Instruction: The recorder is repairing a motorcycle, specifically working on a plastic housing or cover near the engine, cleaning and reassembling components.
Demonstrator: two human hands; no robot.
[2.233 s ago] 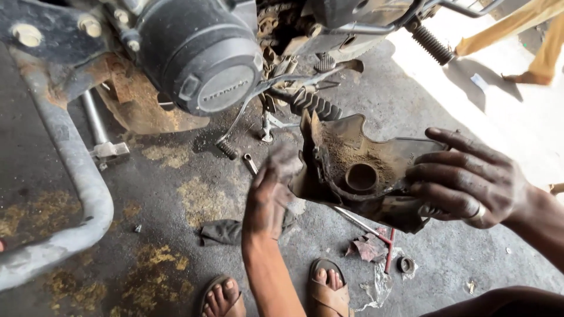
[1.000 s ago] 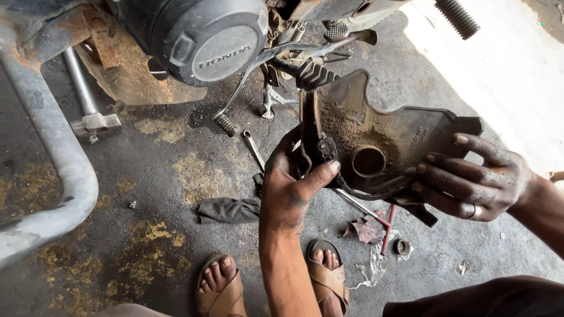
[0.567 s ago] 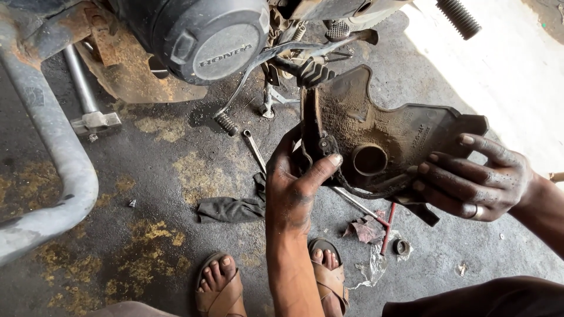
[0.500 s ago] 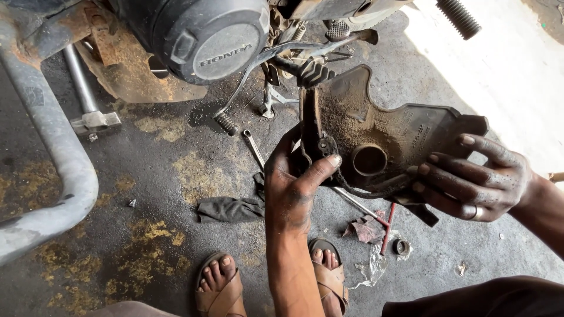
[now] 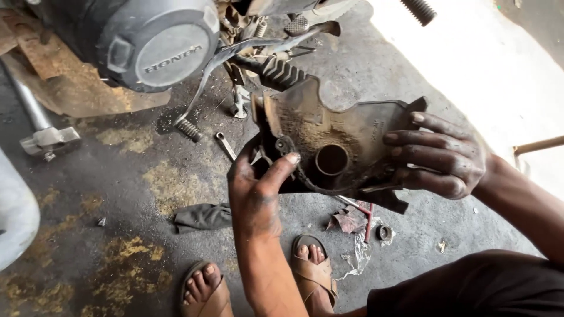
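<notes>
I hold a dirty black engine side cover [image 5: 346, 138], its dusty inner face with a round hole turned up toward me. My right hand [image 5: 443, 155] grips its right edge, fingers spread over the inner face. My left hand [image 5: 258, 188] grips the left edge, thumb resting on the inside near the hole. Both hands are smeared with grease. The cover hangs above the floor, just below the motorcycle engine [image 5: 153, 41].
A gear lever and kick-start pedal [image 5: 276, 67] jut from the engine above the cover. On the stained concrete lie a spanner [image 5: 226, 145], a dark rag [image 5: 202, 216], a red-handled tool [image 5: 368, 220] and a small ring [image 5: 385, 233]. My sandalled feet [image 5: 258, 285] are below.
The view has moved closer to the cover. The cover was lifted and turned so its inside faces up; my left hand shifted from beneath it to gripping its left edge.
</notes>
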